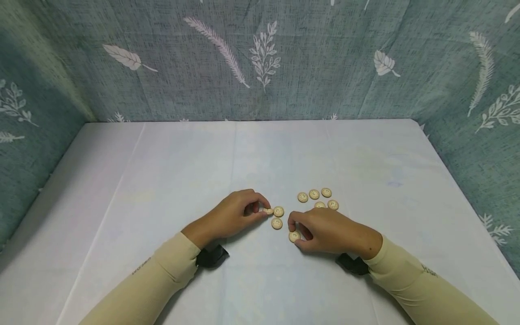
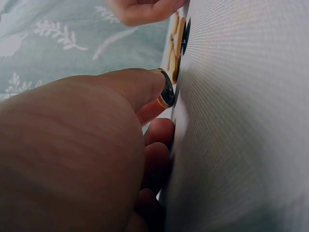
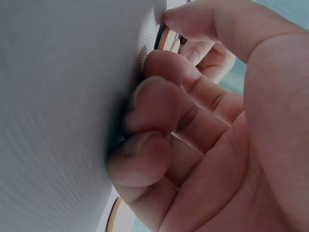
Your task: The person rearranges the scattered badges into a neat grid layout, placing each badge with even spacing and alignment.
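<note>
My left hand pinches a round, pale wooden button between thumb and index finger. In the left wrist view that button is tilted on its edge close to the table and shows a dark underside. Right beside it lie two more buttons, one at the fingertips and one nearer. My right hand has thumb and index finger at opposite edges of another button, low at the tabletop. Its remaining fingers are curled under the palm.
Beyond my right hand several matching buttons lie loosely grouped, with a row of three at the back and another nearer. The hand partly covers one button. A white cloth covers the table, and green leaf-patterned curtain surrounds it.
</note>
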The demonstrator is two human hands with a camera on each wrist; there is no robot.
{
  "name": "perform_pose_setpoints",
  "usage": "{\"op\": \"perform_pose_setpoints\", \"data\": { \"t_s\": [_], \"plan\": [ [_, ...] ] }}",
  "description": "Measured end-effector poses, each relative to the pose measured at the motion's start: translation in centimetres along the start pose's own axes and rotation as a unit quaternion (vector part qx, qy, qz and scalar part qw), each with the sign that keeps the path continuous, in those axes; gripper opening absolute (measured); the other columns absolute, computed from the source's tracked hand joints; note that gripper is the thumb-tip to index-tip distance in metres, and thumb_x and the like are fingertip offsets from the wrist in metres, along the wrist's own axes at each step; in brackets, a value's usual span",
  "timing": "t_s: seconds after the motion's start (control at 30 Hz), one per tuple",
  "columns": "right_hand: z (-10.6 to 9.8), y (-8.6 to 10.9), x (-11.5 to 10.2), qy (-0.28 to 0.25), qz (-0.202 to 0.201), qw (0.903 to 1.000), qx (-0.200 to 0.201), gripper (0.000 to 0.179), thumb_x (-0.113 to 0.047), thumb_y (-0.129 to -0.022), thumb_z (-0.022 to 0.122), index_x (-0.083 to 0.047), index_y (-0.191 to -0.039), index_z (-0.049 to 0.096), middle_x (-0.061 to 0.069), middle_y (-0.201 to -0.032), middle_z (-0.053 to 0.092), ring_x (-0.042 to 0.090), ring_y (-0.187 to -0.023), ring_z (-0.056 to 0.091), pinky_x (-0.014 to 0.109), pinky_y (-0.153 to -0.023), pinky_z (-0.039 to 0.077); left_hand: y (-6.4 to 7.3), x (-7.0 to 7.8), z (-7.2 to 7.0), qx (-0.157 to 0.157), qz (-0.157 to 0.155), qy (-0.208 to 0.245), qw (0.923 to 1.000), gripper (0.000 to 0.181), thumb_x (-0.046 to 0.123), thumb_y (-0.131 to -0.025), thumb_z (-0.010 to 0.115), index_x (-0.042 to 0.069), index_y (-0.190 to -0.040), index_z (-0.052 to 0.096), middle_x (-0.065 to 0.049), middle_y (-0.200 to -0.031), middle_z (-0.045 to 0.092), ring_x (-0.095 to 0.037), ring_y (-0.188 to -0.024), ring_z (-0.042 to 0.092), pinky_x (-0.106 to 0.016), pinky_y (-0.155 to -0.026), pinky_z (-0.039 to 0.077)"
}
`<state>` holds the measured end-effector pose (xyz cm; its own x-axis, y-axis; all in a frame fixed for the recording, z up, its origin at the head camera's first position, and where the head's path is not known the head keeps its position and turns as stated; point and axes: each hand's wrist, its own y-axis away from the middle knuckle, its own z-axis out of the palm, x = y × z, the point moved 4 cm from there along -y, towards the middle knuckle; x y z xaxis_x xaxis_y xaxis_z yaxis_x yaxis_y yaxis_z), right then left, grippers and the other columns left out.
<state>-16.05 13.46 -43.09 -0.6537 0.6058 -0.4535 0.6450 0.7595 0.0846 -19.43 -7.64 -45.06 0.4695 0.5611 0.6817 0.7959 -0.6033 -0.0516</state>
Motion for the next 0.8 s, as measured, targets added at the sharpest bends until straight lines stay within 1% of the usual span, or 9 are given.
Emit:
{"op": "perform_pose_setpoints", "data": {
  "t_s": [0.13,0.43,0.8],
  "plan": [
    [0.07,0.01,0.03,-0.002,-0.001,1.0,0.003,0.016,-0.019,-0.086,0.071,-0.019,-0.096,0.059,-0.017,-0.061,0.046,-0.007,-0.052,0.04,0.015,-0.05,0.036,0.03,0.09,-0.01,0.001,0.0,-0.002,1.0,0.014,0.024,-0.095,0.07,0.02,-0.109,0.07,0.007,-0.084,0.056,-0.007,-0.074,0.05,-0.022,-0.068,0.045],
    [0.22,-0.07,-0.05,-0.003,0.002,1.0,0.008,0.015,-0.02,-0.088,0.07,-0.019,-0.098,0.06,-0.017,-0.06,0.045,-0.006,-0.052,0.039,0.016,-0.051,0.035,0.07,0.15,0.04,-0.005,-0.013,0.001,0.9999,0.014,0.024,-0.096,0.07,0.021,-0.109,0.07,0.007,-0.084,0.057,-0.008,-0.075,0.051,-0.023,-0.068,0.045],
    [0.47,-0.18,0.08,-0.003,0.009,0.9999,0.01,0.015,-0.022,-0.088,0.07,-0.021,-0.097,0.059,-0.016,-0.06,0.045,-0.005,-0.052,0.038,0.017,-0.05,0.034,-0.03,0.19,-0.03,-0.001,-0.007,-0.003,1.0,0.013,0.023,-0.095,0.07,0.021,-0.108,0.07,0.008,-0.084,0.056,-0.008,-0.074,0.051,-0.023,-0.068,0.045]
  ]
}}
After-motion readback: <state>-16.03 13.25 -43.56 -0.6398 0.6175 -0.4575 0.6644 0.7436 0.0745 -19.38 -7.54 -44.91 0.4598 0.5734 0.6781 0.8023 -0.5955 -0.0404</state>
